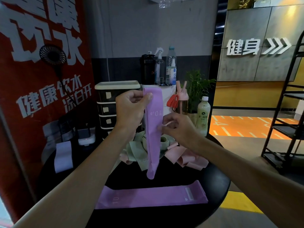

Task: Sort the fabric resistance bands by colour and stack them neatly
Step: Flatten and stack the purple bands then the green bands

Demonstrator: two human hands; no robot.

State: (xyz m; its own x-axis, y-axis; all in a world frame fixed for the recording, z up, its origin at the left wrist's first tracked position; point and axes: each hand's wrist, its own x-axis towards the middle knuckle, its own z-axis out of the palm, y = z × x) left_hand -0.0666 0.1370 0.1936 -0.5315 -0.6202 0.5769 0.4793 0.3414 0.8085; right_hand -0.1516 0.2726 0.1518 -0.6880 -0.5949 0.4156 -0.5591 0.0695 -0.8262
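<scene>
Your left hand (130, 109) pinches the hanging purple band (153, 129) at its top. Your right hand (177, 127) clamps its edge, hiding the fingertips. The band covers part of the green bands (139, 152).

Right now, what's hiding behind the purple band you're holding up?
Behind the hanging purple band, held by both hands, a jumbled heap of green bands and pink bands lies on the black table. The heap's middle is covered, so I can't see what's there.

Green bands (141, 150) partly hidden behind hanging purple band (153, 129); its print blurred.
</scene>
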